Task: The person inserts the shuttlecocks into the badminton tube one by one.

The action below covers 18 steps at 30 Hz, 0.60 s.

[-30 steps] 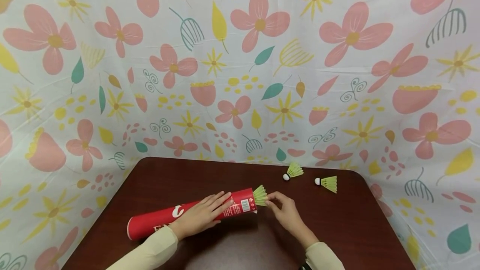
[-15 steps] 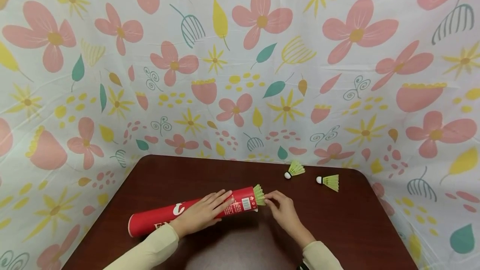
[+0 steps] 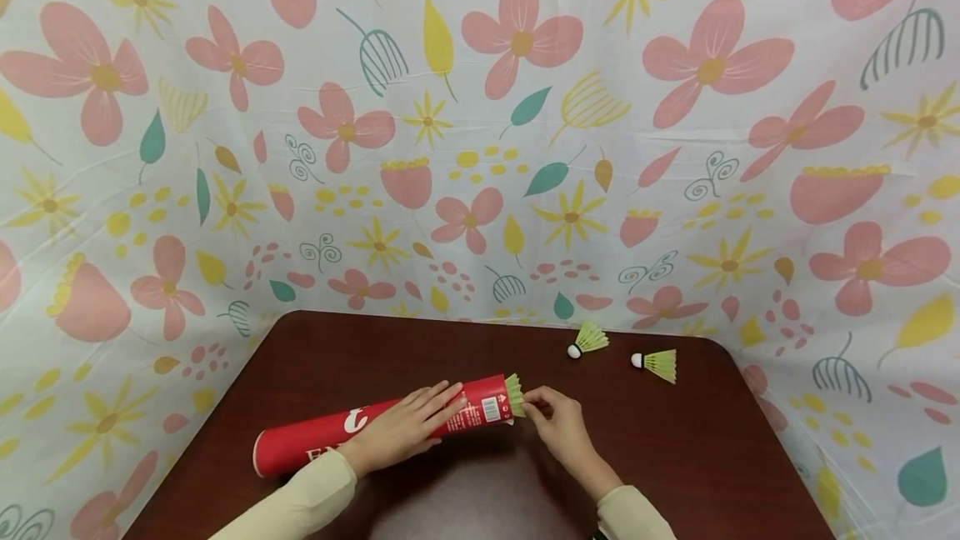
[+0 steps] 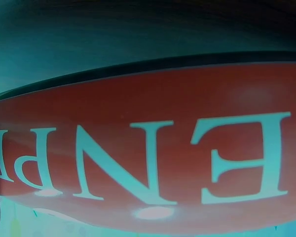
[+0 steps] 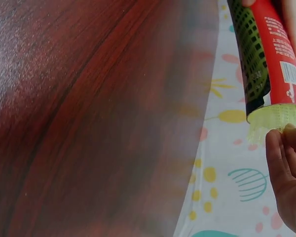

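A red shuttlecock tube [image 3: 300, 443] lies aslant on the table; its white lettering fills the left wrist view. My left hand [image 3: 401, 430] holds it from above near the middle, fingers across the top and thumb along the near side. From the tube's right end sticks the yellow-green skirt of a shuttlecock [image 3: 514, 395], its head hidden inside. My right hand [image 3: 561, 432] pinches the skirt's rim between thumb and fingertips, also seen in the right wrist view, where the skirt [image 5: 272, 120] shows at the tube's mouth.
Two more shuttlecocks lie near the table's back right: one [image 3: 591, 337] by the back edge, another [image 3: 658, 363] farther right. The dark wooden table [image 3: 360, 348] has rounded back corners. Behind it hangs a flower-patterned cloth [image 3: 465, 140].
My right hand has moved a little left with the shuttlecock, and less of its skirt sticks out of the tube. The left hand and tube have stayed almost still.
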Motion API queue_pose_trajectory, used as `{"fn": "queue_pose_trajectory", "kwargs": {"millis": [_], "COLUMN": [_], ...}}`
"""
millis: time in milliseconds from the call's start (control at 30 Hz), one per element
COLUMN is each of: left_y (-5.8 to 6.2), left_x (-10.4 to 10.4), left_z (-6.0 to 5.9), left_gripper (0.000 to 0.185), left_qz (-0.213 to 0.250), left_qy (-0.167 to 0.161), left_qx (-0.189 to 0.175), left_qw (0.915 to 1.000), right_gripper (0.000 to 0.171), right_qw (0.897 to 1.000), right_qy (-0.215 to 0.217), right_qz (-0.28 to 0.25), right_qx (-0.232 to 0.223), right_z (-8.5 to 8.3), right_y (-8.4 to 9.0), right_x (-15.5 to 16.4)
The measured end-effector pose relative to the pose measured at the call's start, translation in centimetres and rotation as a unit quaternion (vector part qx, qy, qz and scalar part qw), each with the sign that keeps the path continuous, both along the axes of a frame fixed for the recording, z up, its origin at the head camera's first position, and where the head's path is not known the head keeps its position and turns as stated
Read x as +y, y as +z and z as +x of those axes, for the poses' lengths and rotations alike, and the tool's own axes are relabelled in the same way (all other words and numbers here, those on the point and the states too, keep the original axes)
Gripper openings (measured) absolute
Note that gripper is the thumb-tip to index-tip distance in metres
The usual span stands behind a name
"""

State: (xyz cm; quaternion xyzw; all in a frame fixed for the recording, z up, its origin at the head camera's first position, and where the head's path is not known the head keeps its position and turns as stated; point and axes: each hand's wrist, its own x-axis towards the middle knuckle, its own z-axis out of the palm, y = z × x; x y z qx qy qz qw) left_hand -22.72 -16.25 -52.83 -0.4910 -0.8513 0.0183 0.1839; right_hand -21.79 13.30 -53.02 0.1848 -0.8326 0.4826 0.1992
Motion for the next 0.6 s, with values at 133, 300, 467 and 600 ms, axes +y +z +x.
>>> {"fn": "queue_pose_trajectory", "kwargs": {"millis": [133,300,467,600], "left_y": [0.1,0.2,0.1,0.1], "left_x": [0.0,0.1,0.1,0.2], "left_z": [0.1,0.1,0.2,0.4], "left_gripper": [0.091,0.091,0.091,0.092], "left_qz": [-0.001,0.003,0.007,0.002], "left_qy": [0.000,0.000,-0.006,-0.004], "left_qx": [-0.004,-0.001,0.003,0.005], "left_qw": [1.0000,1.0000,1.0000,1.0000], "right_gripper": [0.012,0.013,0.016,0.021], "right_qw": [1.000,1.000,1.000,1.000], "right_qy": [0.005,0.011,0.011,0.007], "right_qz": [0.001,-0.010,-0.003,-0.004], "right_qx": [0.005,0.007,0.012,0.013], "right_z": [0.0,-0.1,-0.1,0.1], "right_y": [-0.1,-0.1,-0.2,-0.3], "right_x": [-0.4,-0.9,-1.3,-1.6]}}
